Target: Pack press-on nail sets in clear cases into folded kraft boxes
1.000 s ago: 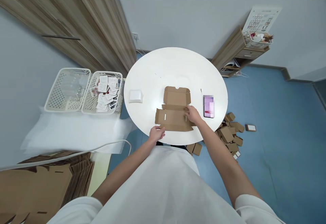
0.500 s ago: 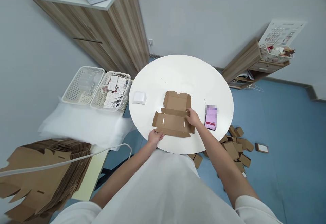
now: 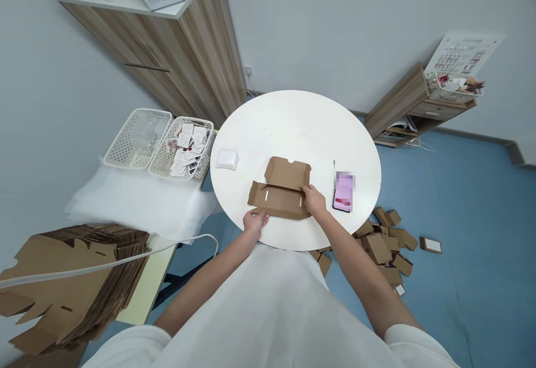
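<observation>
A flat brown cardboard box blank lies on the round white table, its far flap tilted up a little. My left hand pinches the blank's near left edge at the table's rim. Over at the blank's right end, my right hand has its fingers curled over the cardboard. Both of my forearms reach in from below.
A phone lies right of the blank and a small white packet to its left. Two white baskets stand on a padded surface at left. A stack of flat cardboard blanks sits lower left. Folded boxes litter the blue floor.
The blank has slid slightly toward me and its far flap has lifted. Both hands stay on its edges. The camera view shifted between the first two frames.
</observation>
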{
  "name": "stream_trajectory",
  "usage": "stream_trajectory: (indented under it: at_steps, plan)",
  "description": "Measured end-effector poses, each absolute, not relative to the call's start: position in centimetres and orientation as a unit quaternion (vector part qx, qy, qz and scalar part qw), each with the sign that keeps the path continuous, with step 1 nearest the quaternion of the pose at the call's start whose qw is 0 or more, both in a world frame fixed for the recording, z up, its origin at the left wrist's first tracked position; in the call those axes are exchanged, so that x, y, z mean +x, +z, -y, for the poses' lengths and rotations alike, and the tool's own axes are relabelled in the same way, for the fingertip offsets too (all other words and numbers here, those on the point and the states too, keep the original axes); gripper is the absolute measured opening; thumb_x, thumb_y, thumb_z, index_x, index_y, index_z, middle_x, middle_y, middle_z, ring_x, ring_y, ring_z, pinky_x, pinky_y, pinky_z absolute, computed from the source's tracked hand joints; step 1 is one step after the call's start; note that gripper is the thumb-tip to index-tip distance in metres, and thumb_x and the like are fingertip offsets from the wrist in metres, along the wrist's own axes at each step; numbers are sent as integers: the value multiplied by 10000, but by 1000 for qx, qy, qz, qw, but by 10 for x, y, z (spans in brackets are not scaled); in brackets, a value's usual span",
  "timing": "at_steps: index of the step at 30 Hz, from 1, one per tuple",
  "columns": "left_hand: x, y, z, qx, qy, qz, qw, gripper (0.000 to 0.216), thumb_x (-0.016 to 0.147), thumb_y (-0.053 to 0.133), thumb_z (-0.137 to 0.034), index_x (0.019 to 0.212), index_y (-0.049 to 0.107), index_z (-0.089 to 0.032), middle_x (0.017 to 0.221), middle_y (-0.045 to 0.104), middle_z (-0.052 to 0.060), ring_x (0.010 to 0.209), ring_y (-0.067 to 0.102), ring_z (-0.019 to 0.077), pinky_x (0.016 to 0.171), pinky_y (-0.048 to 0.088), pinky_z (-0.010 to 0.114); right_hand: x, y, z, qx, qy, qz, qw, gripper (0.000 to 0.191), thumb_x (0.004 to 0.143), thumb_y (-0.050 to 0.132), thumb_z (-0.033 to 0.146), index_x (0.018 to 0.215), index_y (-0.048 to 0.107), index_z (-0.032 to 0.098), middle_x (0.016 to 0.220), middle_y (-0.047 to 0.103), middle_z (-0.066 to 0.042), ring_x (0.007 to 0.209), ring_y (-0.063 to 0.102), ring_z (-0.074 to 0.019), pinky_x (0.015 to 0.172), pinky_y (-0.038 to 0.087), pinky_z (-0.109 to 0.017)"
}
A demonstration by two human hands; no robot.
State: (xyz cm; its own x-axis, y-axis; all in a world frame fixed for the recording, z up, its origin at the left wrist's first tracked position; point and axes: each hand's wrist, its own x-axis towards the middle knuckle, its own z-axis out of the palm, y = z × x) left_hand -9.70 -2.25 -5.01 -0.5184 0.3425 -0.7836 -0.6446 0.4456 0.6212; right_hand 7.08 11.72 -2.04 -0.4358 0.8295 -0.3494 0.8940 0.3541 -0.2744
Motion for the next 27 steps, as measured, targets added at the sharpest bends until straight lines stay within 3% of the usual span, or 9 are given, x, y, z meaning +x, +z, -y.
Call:
stream_trajectory:
  at_steps: [3, 6, 8, 11, 16, 20, 23, 27]
  plan:
    - [-97, -51, 22, -113, 522, -695, 482, 262, 662, 691, -122, 803, 472, -144, 650, 609, 18, 601, 648, 127, 661, 558, 283, 65, -18, -105, 536, -139, -831, 56, 431, 822, 357, 196, 1241, 428, 270, 1173, 469, -125, 1013, 475, -263, 775, 367, -372]
    - [-98, -52, 22, -120, 526, -688, 486, 265, 653, 696, -111, 801, 477, -139, 660, 614, 27, 603, 649, 128, 663, 557, 273, 61, -19, -99, 524, -74, -846, 58, 456, 839, 371, 334, 1280, 382, 216, 1390, 268, -132, 1253, 229, -313, 944, 221, -475]
    - [-99, -53, 22, -124, 527, -679, 496, 270, 656, 692, -105, 815, 476, -140, 674, 619, 32, 604, 650, 128, 665, 555, 271, 60, -20, -98, 488, -75, -866, 81, 548, 844, 331, 420, 1323, 311, 154, 1442, 169, -132, 1308, 111, -297, 995, 129, -489]
    - [-103, -55, 21, -130, 528, -664, 512, 298, 663, 688, -103, 853, 462, -146, 696, 624, 36, 610, 653, 131, 675, 553, 277, 63, -22, -101, 430, -109, -889, 113, 724, 823, 262, 546, 1366, 183, 74, 1442, 160, -164, 1324, 96, -271, 1029, 85, -454]
    - [-110, -56, 18, -114, 523, -650, 540, 332, 683, 682, -132, 910, 441, -148, 720, 633, 51, 629, 655, 137, 677, 546, 278, 67, -23, -102, 373, -156, -902, 149, 1112, 597, 402, 765, 1393, -12, 109, 1456, 78, -172, 1323, 49, -340, 1020, 112, -499]
    - [-114, -57, 21, -54, 497, -642, 581, 335, 688, 691, -232, 916, 470, -129, 781, 642, 91, 669, 651, 138, 681, 529, 272, 64, -25, -98, 371, -155, -899, 175, 1309, 434, 562, 751, 1382, -111, 151, 1467, 3, -134, 1309, -40, -395, 989, 60, -602]
    - [-122, -60, 29, 1, 459, -685, 566, 498, 666, 696, -347, 1039, 444, -135, 897, 630, 116, 748, 644, 156, 680, 516, 284, 63, -27, -97, 389, -152, -891, 177, 1269, 475, 596, 687, 1378, -131, 170, 1468, 4, -122, 1311, -53, -386, 986, 32, -618]
    - [-144, -64, 37, 128, 374, -807, 438, 663, 641, 702, -346, 1187, 376, -159, 1076, 569, 120, 853, 612, 157, 719, 484, 270, 63, -27, -99, 397, -168, -886, 168, 1163, 557, 598, 599, 1383, -110, 189, 1469, 37, -103, 1320, -42, -358, 987, 13, -623]
